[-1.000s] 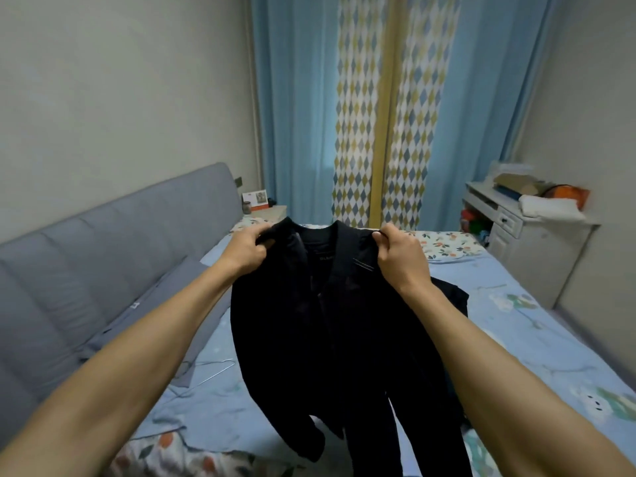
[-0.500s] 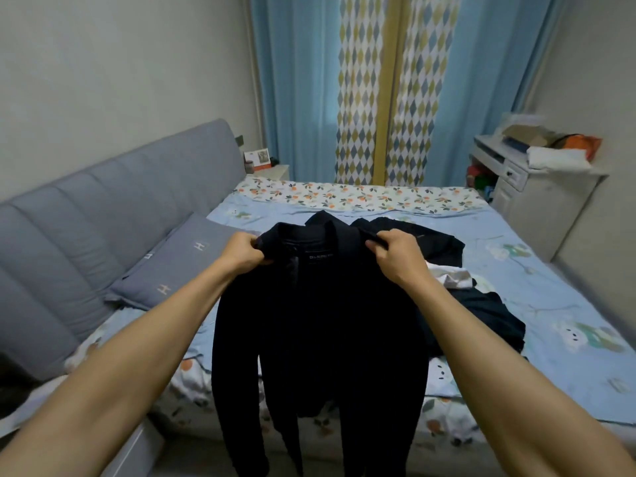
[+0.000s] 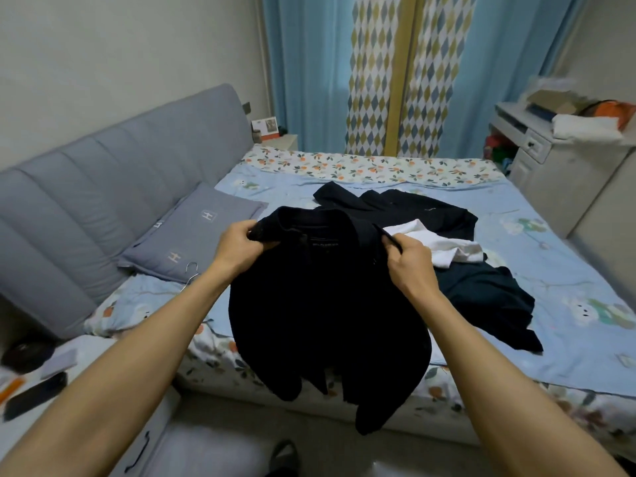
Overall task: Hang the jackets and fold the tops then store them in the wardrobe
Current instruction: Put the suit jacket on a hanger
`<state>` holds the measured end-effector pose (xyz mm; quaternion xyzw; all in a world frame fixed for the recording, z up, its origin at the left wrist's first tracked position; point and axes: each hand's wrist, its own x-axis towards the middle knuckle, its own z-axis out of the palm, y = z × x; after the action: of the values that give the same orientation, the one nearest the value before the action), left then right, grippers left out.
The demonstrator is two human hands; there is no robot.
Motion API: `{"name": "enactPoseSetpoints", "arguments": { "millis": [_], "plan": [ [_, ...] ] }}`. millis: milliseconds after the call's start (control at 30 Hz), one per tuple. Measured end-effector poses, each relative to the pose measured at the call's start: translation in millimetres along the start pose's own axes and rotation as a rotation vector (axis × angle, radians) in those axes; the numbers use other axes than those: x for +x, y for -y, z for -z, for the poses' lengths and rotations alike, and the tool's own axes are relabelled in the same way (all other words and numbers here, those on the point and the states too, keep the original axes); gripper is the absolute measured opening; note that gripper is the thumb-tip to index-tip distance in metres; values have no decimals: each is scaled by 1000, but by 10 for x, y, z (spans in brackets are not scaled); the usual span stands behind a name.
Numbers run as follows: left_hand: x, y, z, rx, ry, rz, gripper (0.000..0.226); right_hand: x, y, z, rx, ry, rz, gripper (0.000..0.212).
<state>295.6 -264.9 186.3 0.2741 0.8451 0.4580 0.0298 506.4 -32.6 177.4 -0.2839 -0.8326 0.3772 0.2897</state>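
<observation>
A: Black collared fabric jacket (image 3: 327,304)?
B: Held up over the near edge of the blue-sheeted bed (image 3: 568,270). Left hand (image 3: 237,249) and right hand (image 3: 409,266) both had fingers curled, pinching its shoulders.
A: Containers?
B: None seen open; white drawer cabinet (image 3: 537,156) was closed.

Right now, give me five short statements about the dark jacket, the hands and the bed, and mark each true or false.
1. Both the left hand and the right hand grip the black collared jacket at its shoulders. True.
2. The jacket already hangs on a hanger. False: a thin wire hanger lies on the bed, by the grey pillow.
3. A white garment lies on the blue patterned bedsheet. True.
4. The curtains are red. False: the curtains are blue.
5. The jacket lies flat on the bed. False: it is held up.
</observation>
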Motion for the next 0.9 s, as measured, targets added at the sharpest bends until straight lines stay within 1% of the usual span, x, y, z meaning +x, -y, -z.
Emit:
{"name": "enactPoseSetpoints", "arguments": {
  "millis": [100, 233, 367, 467, 600, 667, 767, 900],
  "plan": [
    [-65, -76, 55, 51, 98, -35, 30, 1, 15, -38, 5, 6, 2, 41],
    [38, -177, 152, 152, 163, -42, 25, 50, 122, -121, 14, -1, 28, 42],
    [243, -267, 282, 125, 244, -56, 25, 201, 161, -165, 7, -22, 68, 42],
    [481, -182, 298, 160, 253, -67, 27, 392, 69, -234, -13, -34, 85, 37],
    [830, 156, 144, 246, 261, -63, 30, 631, -186, -560, -77, 15, 10, 37],
    [1106, 414, 69, 250, 262, -43, 33, 840, -354, -811, -104, 41, -12, 32],
    [1550, 649, 47, 257, 249, -45, 37, 1216, -474, -1060, -142, 45, -25, 29],
    [2581, 906, -25, 256, 275, -69, 46, 2091, -450, -1521, -166, 1, -78, 28]
  ]
}}
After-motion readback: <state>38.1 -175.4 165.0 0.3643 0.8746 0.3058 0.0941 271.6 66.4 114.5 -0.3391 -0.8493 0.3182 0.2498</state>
